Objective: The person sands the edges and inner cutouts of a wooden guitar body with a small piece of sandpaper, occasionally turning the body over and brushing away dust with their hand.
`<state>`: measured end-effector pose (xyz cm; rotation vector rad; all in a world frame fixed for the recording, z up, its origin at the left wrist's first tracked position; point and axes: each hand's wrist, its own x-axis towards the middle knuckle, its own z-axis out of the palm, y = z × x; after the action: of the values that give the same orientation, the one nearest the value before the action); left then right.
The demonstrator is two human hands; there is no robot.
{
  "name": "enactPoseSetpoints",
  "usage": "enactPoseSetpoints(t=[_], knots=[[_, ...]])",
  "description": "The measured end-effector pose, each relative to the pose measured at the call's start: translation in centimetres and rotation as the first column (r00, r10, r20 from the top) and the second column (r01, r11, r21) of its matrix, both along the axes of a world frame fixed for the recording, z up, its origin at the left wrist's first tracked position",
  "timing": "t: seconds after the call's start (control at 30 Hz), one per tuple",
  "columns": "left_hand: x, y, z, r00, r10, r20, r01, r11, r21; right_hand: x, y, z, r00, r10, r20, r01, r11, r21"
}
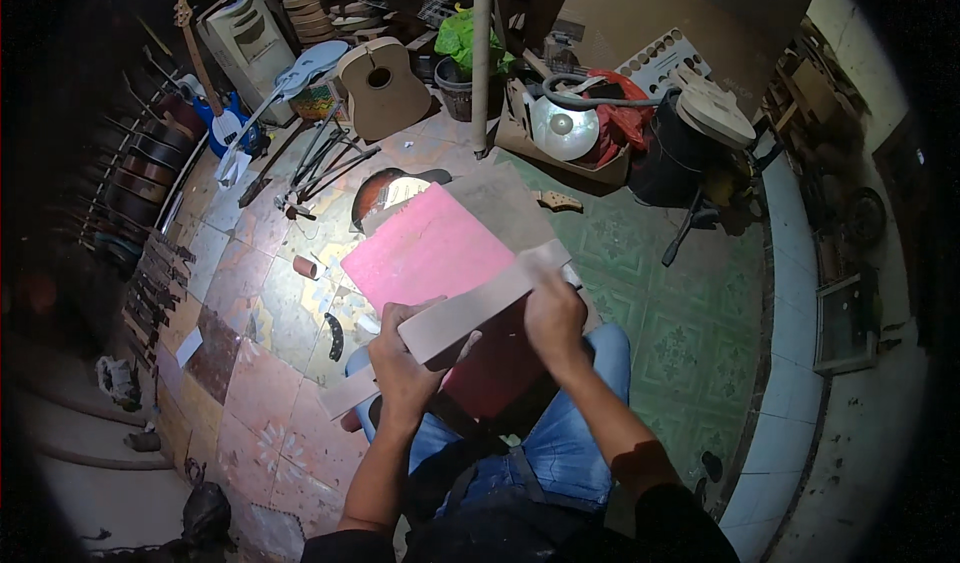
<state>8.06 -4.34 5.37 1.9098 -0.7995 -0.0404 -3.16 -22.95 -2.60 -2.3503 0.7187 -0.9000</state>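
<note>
A long, flat, pale strip (470,313) lies slantwise above my lap, its near end pointing left and its far end right. My left hand (402,371) is wrapped round it, thumb along the near edge. My right hand (556,321), slightly blurred, is closed at the strip's right end, beside a pale piece (546,257); what its fingers hold is hidden. Beyond the strip, a bright pink sheet (430,248) lies over a grey board (510,208). Below the strip, a dark red surface (495,368) shows between my knees.
A sunburst guitar body (372,195) lies past the pink sheet, with a headstock (558,201) to its right. An acoustic guitar body (385,88), a blue electric guitar (228,123) and a metal stand (325,158) are farther off. A pole (481,63) rises beside a bin (455,88).
</note>
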Motion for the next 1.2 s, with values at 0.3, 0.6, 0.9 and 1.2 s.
enactPoseSetpoints(t=[0.3, 0.6, 0.9, 1.2], knots=[[-0.1, -0.7, 0.3, 0.999, 0.023, -0.039, -0.024, 0.999, -0.032, 0.1, 2.8, 0.2, 0.99, 0.074, -0.119, -0.085, 0.992, -0.091], [-0.3, -0.9, 0.1, 0.999, 0.018, -0.045, -0.019, 1.0, -0.021, -0.3, 3.7, 1.1, 0.979, 0.194, 0.067, -0.193, 0.981, -0.012], [-0.7, -0.4, 0.1, 0.999, 0.037, 0.005, -0.037, 0.999, -0.016, -0.3, 2.7, 0.4, 0.978, 0.181, 0.103, -0.173, 0.982, -0.079], [-1.3, -0.3, -0.1, 0.996, 0.018, -0.093, -0.025, 0.997, -0.068, -1.1, -0.6, -0.3, 0.981, -0.03, -0.193, 0.036, 0.999, 0.032]])
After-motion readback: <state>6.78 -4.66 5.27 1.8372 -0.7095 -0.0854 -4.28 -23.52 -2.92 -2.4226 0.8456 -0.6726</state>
